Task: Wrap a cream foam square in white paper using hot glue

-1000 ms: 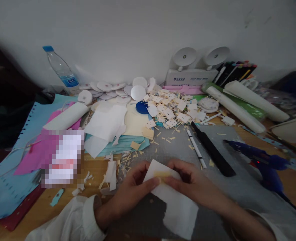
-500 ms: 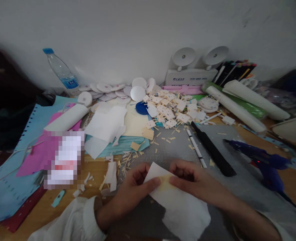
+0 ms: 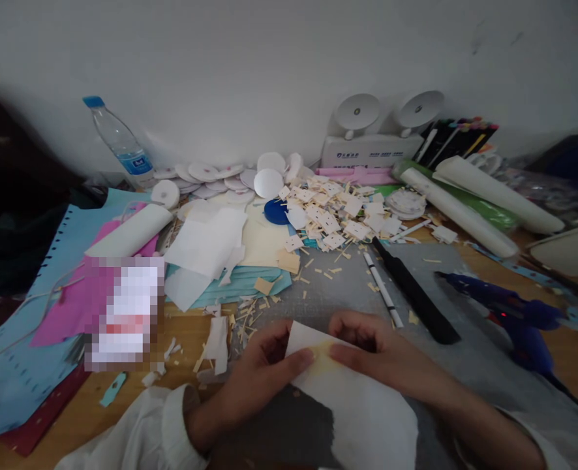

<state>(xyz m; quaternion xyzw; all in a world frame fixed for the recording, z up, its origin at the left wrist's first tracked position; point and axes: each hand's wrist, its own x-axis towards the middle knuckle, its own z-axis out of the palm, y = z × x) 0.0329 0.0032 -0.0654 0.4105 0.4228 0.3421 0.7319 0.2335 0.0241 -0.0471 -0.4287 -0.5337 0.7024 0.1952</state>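
Between both hands is a torn sheet of white paper [image 3: 367, 405], with a yellowish patch showing near its upper edge. My left hand [image 3: 272, 362] pinches the paper's upper left part, thumb on top and fingers curled behind. From the other side, my right hand [image 3: 377, 352] grips the upper edge with its thumb close to the left thumb. Whatever lies under the paper is hidden. Beyond the hands, a heap of small cream card pieces [image 3: 328, 219] with dark dots lies on the grey mat [image 3: 338, 290], amid thin yellowish strips.
A blue glue gun [image 3: 509, 310] with a red light lies right, near a black-handled tool [image 3: 416, 294] and a white pen [image 3: 383, 290]. White discs [image 3: 203, 172] and a water bottle [image 3: 117, 140] stand along the wall. Coloured sheets [image 3: 86, 228] cover the left side.
The paper's loose lower part has swung slightly to the right and its top corner has shifted a little left. Both hands keep their hold in nearly the same place.
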